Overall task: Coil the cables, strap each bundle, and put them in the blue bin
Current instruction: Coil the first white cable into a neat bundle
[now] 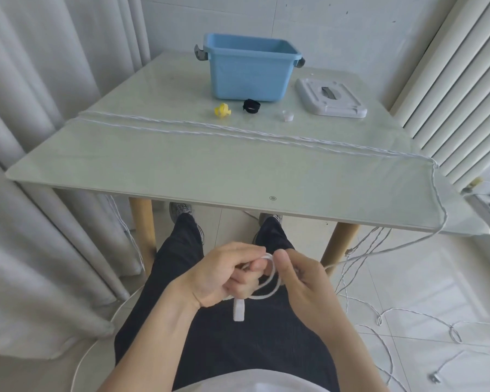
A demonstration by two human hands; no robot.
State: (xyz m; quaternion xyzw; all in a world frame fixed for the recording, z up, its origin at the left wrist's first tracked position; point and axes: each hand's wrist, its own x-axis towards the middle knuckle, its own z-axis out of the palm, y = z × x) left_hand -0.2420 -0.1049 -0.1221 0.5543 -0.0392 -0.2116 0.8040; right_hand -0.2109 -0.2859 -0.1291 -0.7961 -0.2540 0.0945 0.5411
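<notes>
Below the near table edge, over the lap, both hands work a thin white cable (269,281); left hand (224,274) has fingers curled round a small loop of it, thumb pinching the strand at the top, right hand (303,281) pinches the same loop just beside, thumb tip up near the left fingertips. White rectangular plug end (239,310) hangs straight down just under the left hand against black trousers (181,321). From the right hand the cable runs out to the right, climbs over the right corner of the pale green glass table (181,165), then lies in long straight runs across the tabletop, well beyond the hands. More thin white cable slack (408,315) lies in loose curls on the tiled floor to the right of the right hand. Far past the grip, at the back of the table, open blue plastic bin (246,72) with grey latches, upright. Just in front of it yellow strap (222,110) and black strap (251,106), small clear cap (287,116) to their right. White bin lid (330,98) flat beside the bin on the right. Grey curtains (40,137) on the left
</notes>
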